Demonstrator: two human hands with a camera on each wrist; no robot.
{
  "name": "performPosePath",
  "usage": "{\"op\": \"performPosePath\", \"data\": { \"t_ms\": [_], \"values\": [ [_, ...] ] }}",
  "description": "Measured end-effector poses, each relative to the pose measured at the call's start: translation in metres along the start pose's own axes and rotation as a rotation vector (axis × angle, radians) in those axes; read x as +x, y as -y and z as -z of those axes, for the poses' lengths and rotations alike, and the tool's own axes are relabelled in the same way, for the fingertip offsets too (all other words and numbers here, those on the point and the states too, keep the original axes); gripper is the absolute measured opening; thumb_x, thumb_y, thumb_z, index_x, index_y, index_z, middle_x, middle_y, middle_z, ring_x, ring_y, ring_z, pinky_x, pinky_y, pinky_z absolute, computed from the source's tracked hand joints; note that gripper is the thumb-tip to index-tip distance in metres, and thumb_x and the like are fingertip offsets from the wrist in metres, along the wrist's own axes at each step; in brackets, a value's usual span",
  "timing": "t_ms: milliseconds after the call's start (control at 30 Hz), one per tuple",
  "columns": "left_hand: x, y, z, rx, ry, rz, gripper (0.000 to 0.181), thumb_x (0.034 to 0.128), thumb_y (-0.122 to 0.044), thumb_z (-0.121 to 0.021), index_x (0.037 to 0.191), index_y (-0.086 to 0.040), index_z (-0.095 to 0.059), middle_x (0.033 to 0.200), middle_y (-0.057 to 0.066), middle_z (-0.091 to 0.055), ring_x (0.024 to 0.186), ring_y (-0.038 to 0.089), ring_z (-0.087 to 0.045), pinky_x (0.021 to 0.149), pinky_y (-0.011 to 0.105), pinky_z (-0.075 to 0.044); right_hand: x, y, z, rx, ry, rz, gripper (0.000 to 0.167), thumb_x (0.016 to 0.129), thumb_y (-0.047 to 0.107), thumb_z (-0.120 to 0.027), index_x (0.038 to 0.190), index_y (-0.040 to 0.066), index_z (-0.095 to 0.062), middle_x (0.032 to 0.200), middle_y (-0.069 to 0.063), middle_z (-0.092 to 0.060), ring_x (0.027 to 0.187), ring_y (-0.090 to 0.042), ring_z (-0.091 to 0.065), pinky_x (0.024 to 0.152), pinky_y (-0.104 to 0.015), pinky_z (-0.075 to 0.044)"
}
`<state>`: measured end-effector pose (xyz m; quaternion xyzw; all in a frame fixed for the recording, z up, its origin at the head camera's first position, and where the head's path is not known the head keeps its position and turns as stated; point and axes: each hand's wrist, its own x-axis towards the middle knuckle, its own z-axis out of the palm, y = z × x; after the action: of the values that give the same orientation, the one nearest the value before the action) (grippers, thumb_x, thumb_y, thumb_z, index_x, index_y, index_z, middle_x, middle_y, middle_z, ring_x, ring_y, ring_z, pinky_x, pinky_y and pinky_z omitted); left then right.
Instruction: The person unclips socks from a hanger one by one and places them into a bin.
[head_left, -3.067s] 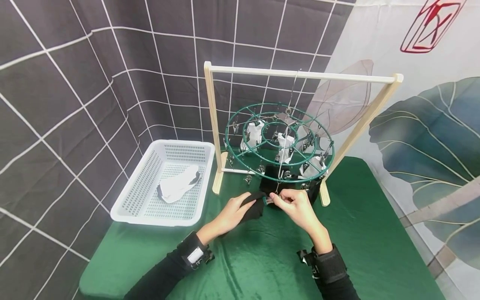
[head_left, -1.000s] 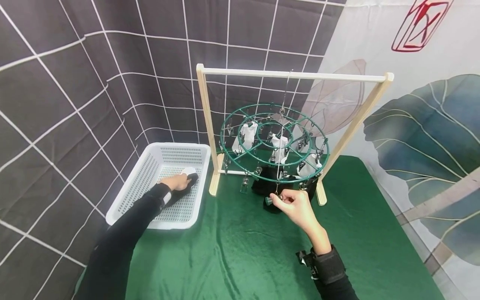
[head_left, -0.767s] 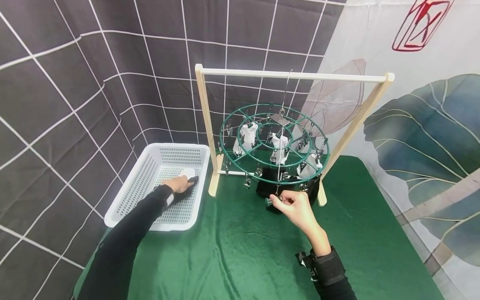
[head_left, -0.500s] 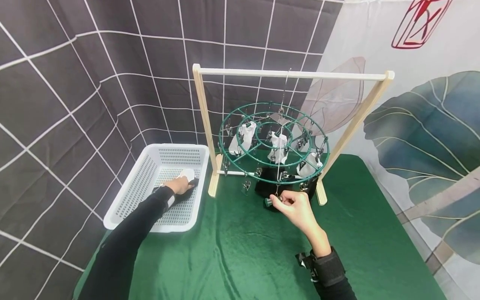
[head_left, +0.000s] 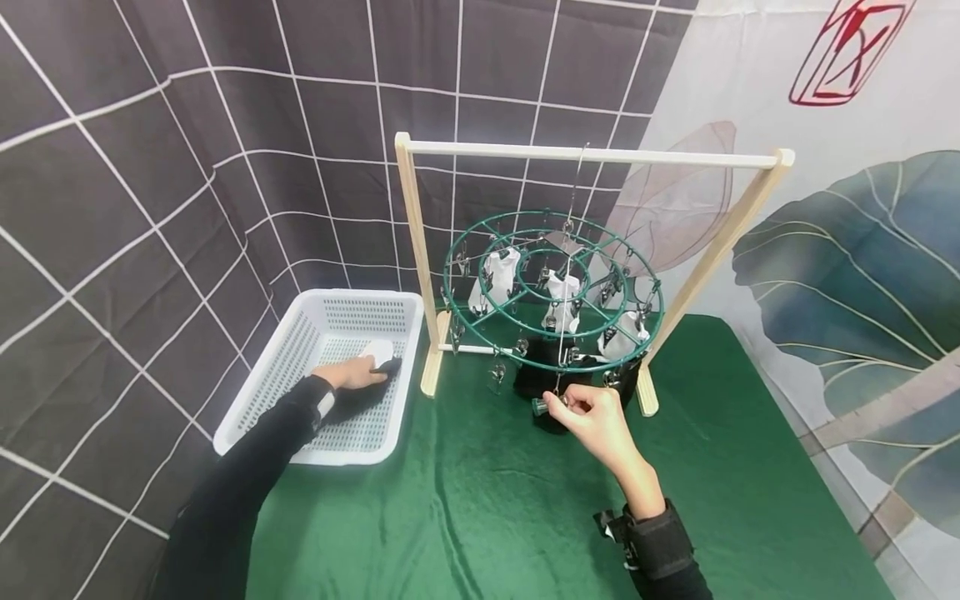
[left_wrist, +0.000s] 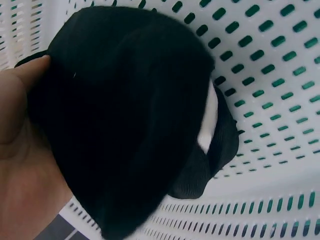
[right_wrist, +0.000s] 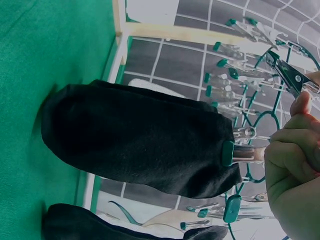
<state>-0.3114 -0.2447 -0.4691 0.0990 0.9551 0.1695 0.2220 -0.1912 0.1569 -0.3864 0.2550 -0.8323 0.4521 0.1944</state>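
Inside the basket, my left hand (head_left: 351,372) grips a black cloth (left_wrist: 125,100), thumb at its edge and fingers hidden behind it. A white cloth (head_left: 377,350) lies beside that hand. My right hand (head_left: 597,417) pinches a metal clip (right_wrist: 290,75) with green tips at the near side of a round green rack (head_left: 480,340); nothing shows between the clip's tips. Close by, a black sock (right_wrist: 140,137) hangs from another clip, and part of a second black piece (right_wrist: 85,222) shows below it in the right wrist view.
A white perforated basket (head_left: 408,400) stands left of a wooden frame (head_left: 422,267). The rack hangs from the frame's bar (head_left: 510,152), with white pieces (head_left: 498,279) and several clips on it. Green cloth (head_left: 480,517) covers the table.
Over three seconds, my left hand has moved left from beside the clip into the basket, with dark cloth in its grip. The right hand keeps its pinch on the clip.
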Motion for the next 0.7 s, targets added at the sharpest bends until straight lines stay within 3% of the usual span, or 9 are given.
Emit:
{"op": "performPosePath", "data": {
  "t_ms": [100, 200, 333, 433, 500, 567, 633, 700],
  "values": [
    [-0.005, -0.003, 0.007, 0.013, -0.001, -0.027, 0.036, 0.0972, -0.030, -0.050, 0.105, 0.005, -0.052, 0.080, 0.008, -0.051, 0.072, 0.020, -0.048, 0.064, 0.031, -0.043, 0.000, -0.001, 0.000, 0.001, -0.004, -0.001, 0.045, 0.082, 0.000, -0.069, 0.051, 0.009, -0.038, 0.048, 0.004, -0.026, 0.046, -0.003, -0.023, 0.046, -0.017, -0.021],
    [-0.010, -0.010, 0.014, 0.034, -0.064, -0.078, 0.040, 0.0973, -0.033, -0.050, 0.108, 0.005, -0.053, 0.085, 0.011, -0.055, 0.074, 0.022, -0.052, 0.069, 0.035, -0.046, 0.000, -0.001, -0.001, 0.002, -0.011, 0.004, 0.045, 0.081, -0.001, -0.069, 0.051, 0.009, -0.038, 0.048, 0.004, -0.025, 0.045, -0.004, -0.023, 0.045, -0.018, -0.021],
    [-0.014, -0.027, 0.024, 0.042, -0.261, -0.194, 0.042, 0.0987, -0.032, -0.049, 0.116, 0.006, -0.053, 0.100, 0.019, -0.062, 0.089, 0.032, -0.060, 0.084, 0.046, -0.048, 0.000, -0.002, -0.002, 0.006, -0.016, 0.009, 0.045, 0.081, -0.001, -0.069, 0.050, 0.009, -0.038, 0.048, 0.003, -0.025, 0.045, -0.004, -0.023, 0.045, -0.018, -0.020],
    [-0.017, -0.046, 0.029, 0.034, -0.421, -0.250, 0.041, 0.1010, -0.029, -0.044, 0.123, 0.005, -0.052, 0.117, 0.023, -0.060, 0.109, 0.038, -0.057, 0.096, 0.051, -0.043, 0.000, -0.001, -0.002, 0.005, -0.008, 0.009, 0.045, 0.082, 0.001, -0.069, 0.051, 0.010, -0.038, 0.048, 0.003, -0.025, 0.045, -0.004, -0.023, 0.045, -0.018, -0.021],
    [-0.019, -0.060, 0.030, 0.005, -0.552, -0.261, 0.041, 0.1026, -0.029, -0.040, 0.128, 0.002, -0.050, 0.125, 0.022, -0.056, 0.118, 0.037, -0.052, 0.102, 0.050, -0.039, 0.001, 0.000, -0.003, 0.005, 0.000, 0.007, 0.045, 0.082, 0.001, -0.069, 0.051, 0.010, -0.038, 0.048, 0.003, -0.025, 0.045, -0.004, -0.023, 0.046, -0.018, -0.021],
    [-0.021, -0.074, 0.027, -0.051, -0.739, -0.317, 0.038, 0.1027, -0.024, -0.038, 0.127, 0.002, -0.049, 0.127, 0.021, -0.054, 0.121, 0.036, -0.049, 0.105, 0.048, -0.036, 0.001, 0.001, -0.003, 0.004, 0.000, 0.006, 0.045, 0.082, 0.001, -0.069, 0.051, 0.010, -0.038, 0.048, 0.003, -0.025, 0.045, -0.005, -0.023, 0.046, -0.018, -0.020],
    [-0.022, -0.090, 0.022, -0.107, -0.967, -0.456, 0.032, 0.1005, -0.016, -0.039, 0.123, 0.004, -0.050, 0.124, 0.022, -0.053, 0.119, 0.036, -0.048, 0.105, 0.047, -0.035, 0.001, 0.001, -0.003, 0.004, 0.000, 0.007, 0.046, 0.082, 0.001, -0.069, 0.051, 0.009, -0.037, 0.048, 0.003, -0.025, 0.045, -0.006, -0.022, 0.046, -0.018, -0.020],
    [-0.024, -0.109, 0.017, -0.140, -1.179, -0.657, 0.026, 0.0953, -0.007, -0.042, 0.114, 0.008, -0.051, 0.115, 0.023, -0.054, 0.111, 0.037, -0.051, 0.102, 0.045, -0.038, 0.001, 0.001, -0.003, 0.004, -0.001, 0.013, 0.046, 0.082, 0.000, -0.069, 0.051, 0.009, -0.037, 0.048, 0.002, -0.025, 0.045, -0.006, -0.022, 0.046, -0.018, -0.020]
  ]
}}
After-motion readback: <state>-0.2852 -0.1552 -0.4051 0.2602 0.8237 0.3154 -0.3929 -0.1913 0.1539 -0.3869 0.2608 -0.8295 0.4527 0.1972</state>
